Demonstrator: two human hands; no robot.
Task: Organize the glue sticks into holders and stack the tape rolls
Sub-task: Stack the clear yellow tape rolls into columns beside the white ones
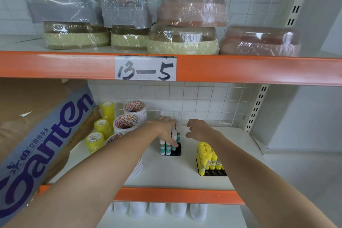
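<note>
Glue sticks (pixel 167 147) half hidden under left hand (pixel 166 127), its grip unclear, right hand (pixel 199 128) loosely curled, empty.

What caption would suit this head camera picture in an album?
Left hand touches white glue sticks in a black holder; right hand hovers beside.

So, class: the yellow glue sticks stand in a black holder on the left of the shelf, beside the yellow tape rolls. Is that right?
Not quite. The head view shows the yellow glue sticks in their black holder on the right of the white shelf, under the right arm. The yellow tape rolls stand far off on the left.
</note>
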